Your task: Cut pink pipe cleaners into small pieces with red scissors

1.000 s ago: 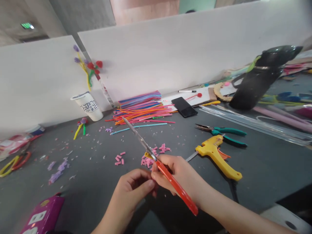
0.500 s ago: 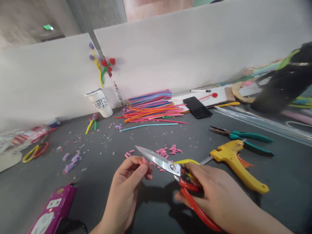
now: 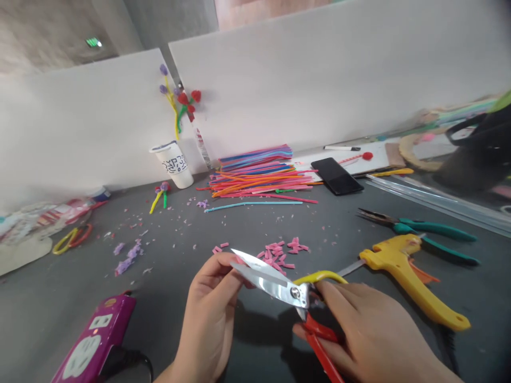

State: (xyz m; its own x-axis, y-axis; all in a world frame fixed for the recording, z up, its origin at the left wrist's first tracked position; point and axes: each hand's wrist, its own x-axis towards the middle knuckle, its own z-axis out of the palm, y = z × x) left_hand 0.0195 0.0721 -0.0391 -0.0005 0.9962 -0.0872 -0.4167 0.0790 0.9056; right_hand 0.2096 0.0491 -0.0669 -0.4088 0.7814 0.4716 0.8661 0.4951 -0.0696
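Observation:
My right hand [image 3: 371,324] grips scissors [image 3: 275,284] with one red and one yellow handle. Their blades are slightly parted and point left, the tips reaching the fingers of my left hand [image 3: 217,306]. That hand is closed in a pinch on a small pink pipe cleaner piece [image 3: 240,260], mostly hidden by fingers and blades. Just beyond the blades lies a loose heap of short pink cut pieces [image 3: 275,256] on the dark table. Purple fuzzy scraps [image 3: 128,258] are scattered farther left.
Behind are a bundle of coloured pipe cleaners [image 3: 255,178], a paper cup [image 3: 173,165] and a phone [image 3: 337,175]. On the right lie a yellow glue gun [image 3: 407,276] and green-handled pliers [image 3: 435,229]. A purple power strip [image 3: 98,335] sits front left; other scissors [image 3: 72,239] lie beyond it.
The scissor blades have come closer together and now overlap the fingertips of my left hand at the pink piece. The whole view has shifted slightly, with the scene sliding right.

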